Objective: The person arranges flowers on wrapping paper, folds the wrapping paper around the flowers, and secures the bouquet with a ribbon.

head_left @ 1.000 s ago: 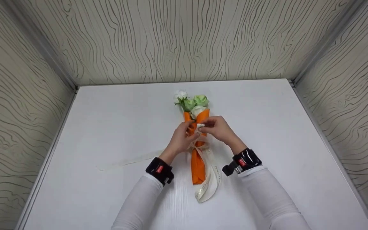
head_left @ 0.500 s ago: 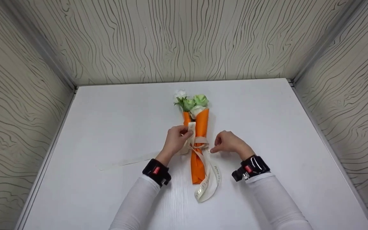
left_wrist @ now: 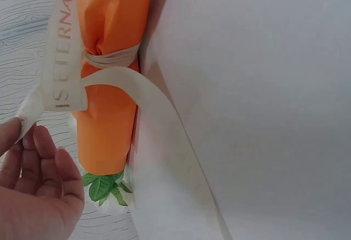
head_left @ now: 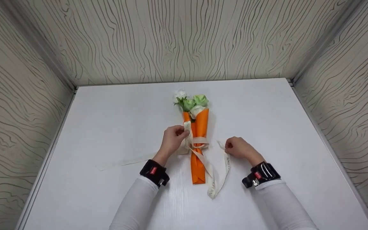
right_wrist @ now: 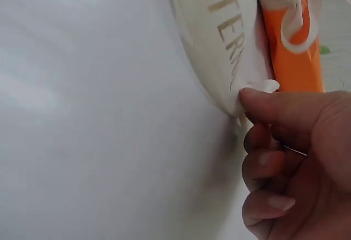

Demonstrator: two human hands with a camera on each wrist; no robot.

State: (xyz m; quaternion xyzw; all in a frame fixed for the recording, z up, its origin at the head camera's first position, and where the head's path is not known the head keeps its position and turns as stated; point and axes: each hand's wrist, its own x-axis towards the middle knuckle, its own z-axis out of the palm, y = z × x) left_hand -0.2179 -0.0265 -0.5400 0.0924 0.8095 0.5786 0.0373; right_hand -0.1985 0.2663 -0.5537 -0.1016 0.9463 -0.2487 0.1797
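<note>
A bouquet of white and pale green roses (head_left: 200, 100) lies in orange wrapping paper (head_left: 198, 169) at the middle of the table. A cream ribbon (head_left: 227, 163) with printed lettering goes around the wrap at mid-length. At the wrap's left side, my left hand (head_left: 171, 139) pinches one part of the ribbon between thumb and fingers, also visible in the left wrist view. Off to the right, my right hand (head_left: 241, 147) pinches another stretch near its free end. In the right wrist view the thumb presses this ribbon (right_wrist: 219, 37) against the curled index finger.
A long thin ribbon tail (head_left: 123, 162) trails leftward over the white table (head_left: 107, 121). Patterned panels (head_left: 177, 41) stand at the back and both sides of the table. Each wrist wears a black strap (head_left: 154, 172).
My right hand has left the wrap's upper part, moved down and right, and picked up the ribbon tail, drawing it rightward. My left hand keeps its ribbon and has shifted slightly left.
</note>
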